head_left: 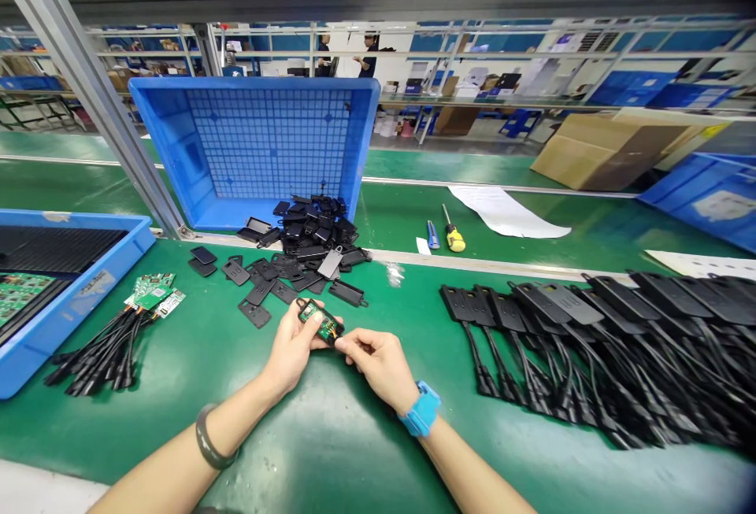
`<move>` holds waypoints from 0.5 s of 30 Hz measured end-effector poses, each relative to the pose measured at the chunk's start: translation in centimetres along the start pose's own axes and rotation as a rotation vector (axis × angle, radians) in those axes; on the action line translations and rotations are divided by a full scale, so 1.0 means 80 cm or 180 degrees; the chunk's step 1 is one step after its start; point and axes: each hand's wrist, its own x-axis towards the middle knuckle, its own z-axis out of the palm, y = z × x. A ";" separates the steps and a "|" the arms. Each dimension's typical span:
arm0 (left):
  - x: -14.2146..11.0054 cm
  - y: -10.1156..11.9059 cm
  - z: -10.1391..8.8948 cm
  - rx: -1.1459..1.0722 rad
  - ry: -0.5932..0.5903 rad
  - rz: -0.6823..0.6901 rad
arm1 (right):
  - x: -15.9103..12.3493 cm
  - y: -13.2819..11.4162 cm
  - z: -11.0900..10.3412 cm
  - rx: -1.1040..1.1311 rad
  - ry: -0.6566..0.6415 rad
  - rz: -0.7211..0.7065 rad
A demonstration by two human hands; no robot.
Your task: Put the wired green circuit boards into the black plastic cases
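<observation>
My left hand (294, 345) grips a small black plastic case with a green circuit board (319, 320) lying in it, the thumb pressing on the board. Coloured wires show at the board's right end. There my right hand (375, 356) pinches the black cable where it meets the case; the fingers hide most of this cable. Just beyond my hands, black case halves (307, 250) lie in a loose pile, some spilling from a tipped blue crate (260, 85). To the left rests a bundle of circuit boards with black cables (127, 333).
Cased units with black cables (567, 325) lie in a row at the right. A blue tray (127, 250) holding boards stands at the left. Farther back are a yellow screwdriver (454, 237), a blue cutter knife (433, 235), paper (508, 211) and a metal post (100, 97).
</observation>
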 end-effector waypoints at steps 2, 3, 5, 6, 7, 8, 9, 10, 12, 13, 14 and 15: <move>-0.003 -0.001 0.002 0.0195 0.0083 0.0115 | 0.002 0.002 0.001 0.0010 -0.0040 0.0150; -0.004 -0.001 0.003 0.0354 0.0134 0.0194 | 0.004 0.004 0.001 -0.0010 -0.0034 0.0197; -0.005 -0.001 0.005 0.0723 0.0217 0.0371 | 0.008 0.008 0.002 -0.0059 0.0042 0.0222; -0.005 -0.002 0.005 0.0876 0.0236 0.0450 | 0.010 0.010 0.003 -0.0057 0.0069 0.0239; -0.004 -0.002 0.005 0.0964 0.0237 0.0507 | 0.011 0.010 0.004 -0.0035 0.0039 0.0266; -0.003 -0.002 0.005 0.0975 0.0230 0.0524 | 0.011 0.010 0.004 -0.0007 -0.0031 0.0268; -0.001 -0.002 0.004 0.0918 0.0221 0.0491 | 0.011 0.008 0.004 -0.0001 -0.0116 0.0217; 0.001 -0.001 0.003 0.0823 0.0215 0.0407 | 0.010 0.006 0.004 -0.0033 -0.0184 0.0101; 0.006 -0.001 0.000 0.0739 0.0196 0.0226 | 0.007 -0.001 0.002 -0.0221 -0.0133 -0.0319; 0.008 -0.001 -0.001 0.0827 0.0168 0.0169 | 0.006 -0.005 0.000 -0.0364 0.0016 -0.0593; 0.009 -0.002 -0.003 0.1007 0.0109 0.0145 | 0.005 -0.007 -0.002 -0.0511 0.0218 -0.0867; 0.009 -0.002 -0.004 0.1258 0.0001 0.0141 | 0.004 -0.008 -0.005 -0.0655 0.0407 -0.1133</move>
